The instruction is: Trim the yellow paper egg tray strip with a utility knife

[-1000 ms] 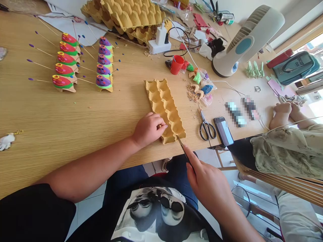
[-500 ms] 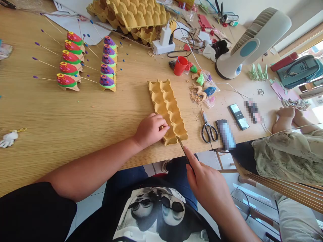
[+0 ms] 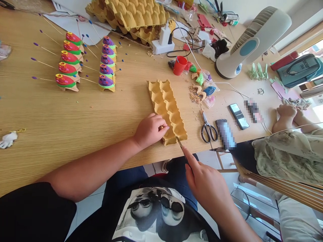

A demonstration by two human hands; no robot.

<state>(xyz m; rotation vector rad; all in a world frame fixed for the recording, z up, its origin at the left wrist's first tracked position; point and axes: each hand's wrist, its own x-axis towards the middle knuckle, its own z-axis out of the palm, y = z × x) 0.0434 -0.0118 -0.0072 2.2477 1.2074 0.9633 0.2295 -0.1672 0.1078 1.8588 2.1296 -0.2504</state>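
Observation:
A yellow egg carton strip (image 3: pixel 167 101), two cups wide, lies on the table near its front edge. My left hand (image 3: pixel 151 131) holds the strip by its left side, thumb and curled fingers closed over the near cups. In my right hand (image 3: pixel 205 178) is a knife (image 3: pixel 179 142), gripped by its dark handle with the index finger along it. The blade's tip meets the near end of the strip, between the two rows of cups. Most of the handle is hidden by my fingers.
Black-handled scissors (image 3: pixel 209 130) and a phone (image 3: pixel 238 116) lie to the right. Painted carton figures (image 3: pixel 67 69) with stick feelers stand at left. Behind are stacked egg trays (image 3: pixel 136 16), a red cup (image 3: pixel 180 65) and a fan (image 3: pixel 248 43). Another person's hands (image 3: pixel 287 114) rest far right.
Both hands keep nearly the same place, and the knife tip stays at the strip's near end. My right hand has shifted very slightly to the left.

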